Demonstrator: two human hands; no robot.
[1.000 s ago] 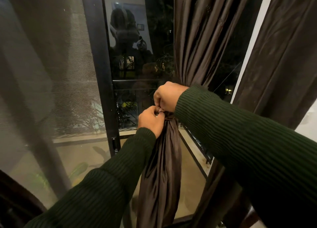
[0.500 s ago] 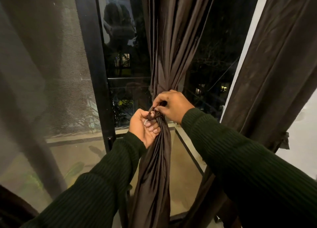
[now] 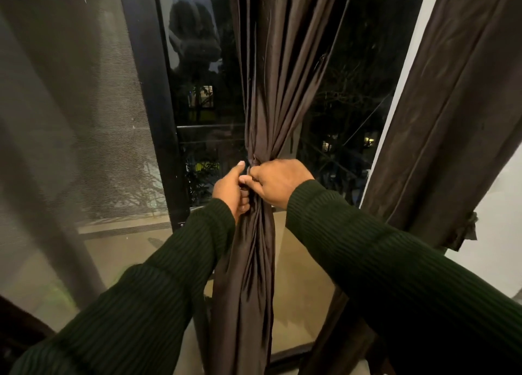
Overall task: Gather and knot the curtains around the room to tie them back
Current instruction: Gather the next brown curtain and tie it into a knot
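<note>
Black metal window frame (image 3: 152,120) separates a mesh screen panel (image 3: 84,120) on the left from dark glass (image 3: 347,92). Night outside; scattered lit windows (image 3: 368,141) visible among trees. A white wall (image 3: 494,233) stands at right. A balcony floor (image 3: 299,275) lies beyond the glass.

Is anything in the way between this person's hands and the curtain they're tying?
Nothing visible. The left hand and right hand both already grip the gathered brown curtain at its pinched waist, side by side, with no object between them and the fabric.
</note>
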